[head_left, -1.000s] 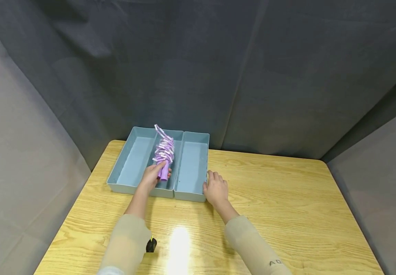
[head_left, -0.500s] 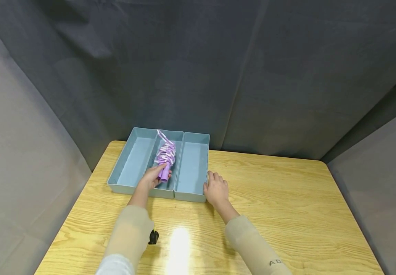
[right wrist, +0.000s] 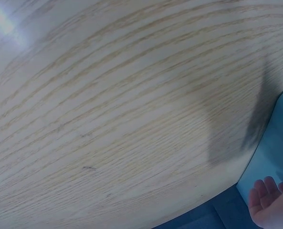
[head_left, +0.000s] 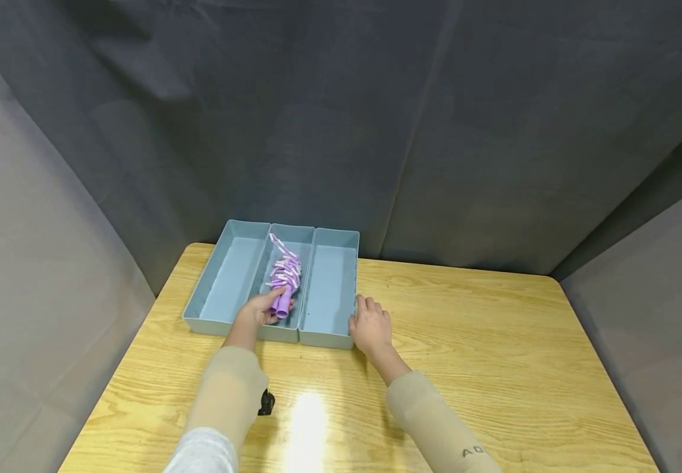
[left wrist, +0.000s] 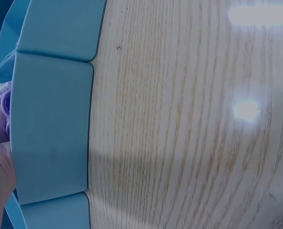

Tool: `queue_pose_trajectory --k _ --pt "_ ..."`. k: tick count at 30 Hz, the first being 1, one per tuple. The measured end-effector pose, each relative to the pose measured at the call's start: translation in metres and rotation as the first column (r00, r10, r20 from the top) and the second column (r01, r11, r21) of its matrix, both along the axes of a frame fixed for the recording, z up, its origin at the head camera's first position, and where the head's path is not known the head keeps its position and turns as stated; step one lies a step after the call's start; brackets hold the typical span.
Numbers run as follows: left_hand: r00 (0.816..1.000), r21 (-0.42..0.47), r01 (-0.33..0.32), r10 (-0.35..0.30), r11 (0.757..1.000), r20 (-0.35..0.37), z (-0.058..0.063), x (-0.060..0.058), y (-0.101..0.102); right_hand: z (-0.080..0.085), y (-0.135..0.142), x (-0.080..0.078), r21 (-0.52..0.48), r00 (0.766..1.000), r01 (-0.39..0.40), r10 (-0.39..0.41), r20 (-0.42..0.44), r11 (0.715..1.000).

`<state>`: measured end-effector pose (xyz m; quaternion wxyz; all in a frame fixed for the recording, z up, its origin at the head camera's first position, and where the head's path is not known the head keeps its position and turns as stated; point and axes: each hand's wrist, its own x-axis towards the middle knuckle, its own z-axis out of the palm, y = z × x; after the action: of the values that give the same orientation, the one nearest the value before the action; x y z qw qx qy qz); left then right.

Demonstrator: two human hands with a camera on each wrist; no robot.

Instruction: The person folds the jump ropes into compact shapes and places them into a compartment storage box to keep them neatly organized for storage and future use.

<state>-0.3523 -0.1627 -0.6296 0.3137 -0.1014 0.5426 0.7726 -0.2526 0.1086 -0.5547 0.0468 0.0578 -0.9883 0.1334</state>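
Note:
My left hand (head_left: 257, 310) grips the two purple handles of a jump rope (head_left: 286, 270), its purple-and-white beaded cord bundled up. The bundle lies within the middle blue bin (head_left: 278, 334), one loose end pointing to the back. In the left wrist view, the bin's front wall (left wrist: 53, 129) hides most of the rope and part of the hand. My right hand (head_left: 372, 328) rests against the outer side of the right blue bin (head_left: 328, 339), fingers relaxed along its wall. The right wrist view shows those fingers (right wrist: 260, 188) beside the blue wall.
A left blue bin (head_left: 211, 325) stands alongside the other two in a row on the wooden table (head_left: 465, 355). Dark cloth (head_left: 465, 131) hangs behind the table, and grey cloth (head_left: 51, 230) flanks it. A small black object (head_left: 267, 403) shows beside my left sleeve.
My left hand has lowered the jump rope deeper into the middle bin, drawing the cord's end down below the back rim. The right hand stays against the right bin.

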Motion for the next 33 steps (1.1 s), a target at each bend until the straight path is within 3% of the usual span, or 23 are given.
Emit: queue_pose_trajectory --k 2,3,7,10,16,21,27,31,33 --pt "0.999 0.052 0.029 -0.031 0.998 0.024 -0.038 -0.022 -0.01 0.0 0.0 0.0 -0.001 1.0 -0.001 0.001 0.004 1.0" --pt "0.999 0.021 0.035 -0.036 0.999 0.026 -0.057 -0.033 -0.014 0.0 -0.001 0.0 -0.004 1.0 0.0 0.0 0.003 1.0" --pt "0.996 -0.001 0.084 -0.084 0.996 0.029 -0.092 -0.053 -0.022 0.001 -0.002 0.0 -0.008 1.0 0.004 -0.003 0.006 1.0" --pt "0.996 -0.043 0.089 -0.088 0.995 0.018 -0.093 -0.052 -0.022 0.001 -0.002 0.0 -0.005 1.0 0.0 0.0 0.006 1.0" --pt "0.999 -0.14 -0.036 0.039 0.99 0.018 -0.087 -0.048 -0.018 0.001 -0.003 0.0 0.001 1.0 -0.008 0.008 -0.002 1.0" --pt "0.99 -0.256 -0.122 0.137 0.959 0.042 -0.088 -0.048 -0.013 0.002 -0.002 0.0 0.003 1.0 -0.006 0.006 0.005 1.0" --pt "0.993 -0.29 -0.118 0.114 0.95 -0.031 -0.082 -0.042 -0.011 0.002 -0.001 0.0 0.004 1.0 -0.002 0.002 0.018 1.0" --pt "0.985 -0.349 -0.171 0.149 0.921 -0.089 -0.078 -0.039 -0.01 0.002 0.0 -0.001 0.002 1.0 0.006 -0.006 0.029 1.0" --pt "0.98 -0.355 -0.192 0.16 0.915 -0.119 -0.083 -0.043 -0.01 0.001 0.0 -0.002 0.0 1.0 0.009 -0.009 0.03 1.0"
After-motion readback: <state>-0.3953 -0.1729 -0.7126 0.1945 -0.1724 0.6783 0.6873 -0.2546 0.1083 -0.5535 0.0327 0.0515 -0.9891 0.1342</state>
